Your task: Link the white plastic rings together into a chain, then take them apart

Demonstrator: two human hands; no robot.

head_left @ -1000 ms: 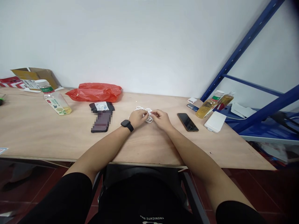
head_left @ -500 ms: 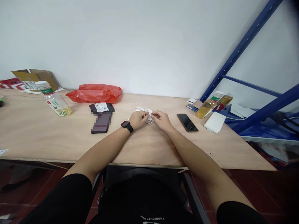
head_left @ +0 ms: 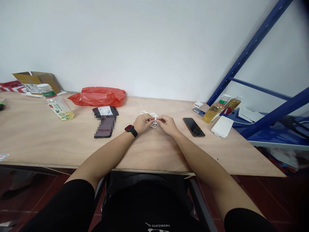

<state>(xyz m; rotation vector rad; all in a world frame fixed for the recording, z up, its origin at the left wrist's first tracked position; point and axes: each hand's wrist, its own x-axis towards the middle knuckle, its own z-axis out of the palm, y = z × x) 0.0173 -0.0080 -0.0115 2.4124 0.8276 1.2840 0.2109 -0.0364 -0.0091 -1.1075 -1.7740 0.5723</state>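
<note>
We see our own two arms stretched forward, bare from above the elbow down. Our left forearm (head_left: 106,154) and right forearm (head_left: 195,158) angle inward from wide-set elbows and form a narrow V ahead of us. Our left hand (head_left: 142,122) is curled with knuckles up, thumb and forefinger pinched together on its inner side. Our right hand (head_left: 168,124) mirrors it, fingers bent inward and pinched the same way. The two pinches meet in the middle, all but touching. Both wrists are nearly straight and held low.

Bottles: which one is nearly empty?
The lone bottle at far left, beside the red bag: only a little yellow liquid. The right bottles are much fuller.
</note>
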